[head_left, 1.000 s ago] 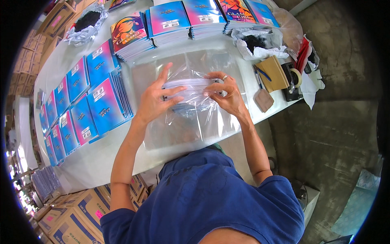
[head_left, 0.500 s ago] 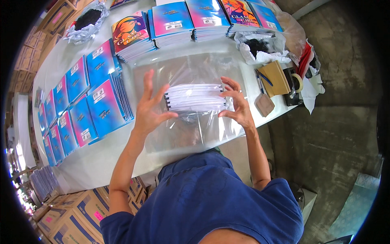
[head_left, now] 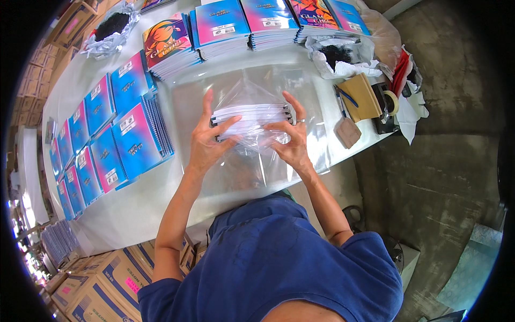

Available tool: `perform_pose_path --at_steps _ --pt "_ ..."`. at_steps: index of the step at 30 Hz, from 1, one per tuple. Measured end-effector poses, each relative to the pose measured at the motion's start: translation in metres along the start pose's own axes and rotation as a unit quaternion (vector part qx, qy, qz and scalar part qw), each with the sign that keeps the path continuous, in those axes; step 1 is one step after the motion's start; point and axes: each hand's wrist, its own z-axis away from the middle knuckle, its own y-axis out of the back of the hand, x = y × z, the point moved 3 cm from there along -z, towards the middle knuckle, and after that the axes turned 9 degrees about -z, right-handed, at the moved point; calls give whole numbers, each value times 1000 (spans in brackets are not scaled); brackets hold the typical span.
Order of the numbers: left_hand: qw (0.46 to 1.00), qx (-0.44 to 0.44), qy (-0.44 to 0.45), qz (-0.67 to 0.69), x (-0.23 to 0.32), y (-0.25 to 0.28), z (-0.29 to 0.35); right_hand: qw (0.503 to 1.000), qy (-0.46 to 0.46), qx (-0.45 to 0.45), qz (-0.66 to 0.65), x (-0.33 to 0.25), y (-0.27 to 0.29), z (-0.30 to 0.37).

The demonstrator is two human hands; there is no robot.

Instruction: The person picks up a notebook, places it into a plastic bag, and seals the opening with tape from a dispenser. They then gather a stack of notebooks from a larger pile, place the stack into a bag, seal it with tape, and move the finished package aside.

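Note:
A stack of spiral notebooks [head_left: 251, 111] stands with its white page edges toward me, dark binding showing at both ends. Clear plastic film [head_left: 245, 88] lies under the stack and rises around it. My left hand [head_left: 206, 140] grips the stack's left end, with fingers bent over the page edges and the index finger up along the side. At the right end my right hand [head_left: 292, 144] holds it the same way, a ring on one finger. Both sets of fingertips press film against the near side.
Notebooks in blue and pink covers [head_left: 142, 137] stand in piles at the left. More piles [head_left: 220, 24] line the back. Crumpled paper with black bits [head_left: 343, 56] lies back right, near a tan pad [head_left: 360, 96] and a tape dispenser [head_left: 387, 107]. Cartons [head_left: 102, 279] stand below left.
Both hands have come inward from beside the stack. Their fingers now press on its near face and ends, with film gathered under them.

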Motion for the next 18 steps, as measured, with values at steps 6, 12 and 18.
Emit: perform_pose_path --at_steps 6,12,18 --pt "1000 -7 24 2 12 1 1 998 -37 43 10 -3 -2 8" --pt "998 -42 -14 -48 5 13 -8 998 -54 -31 -5 -2 13 -16" --pt "992 -104 -33 -58 1 22 -31 993 -36 -89 68 -5 20 -37"
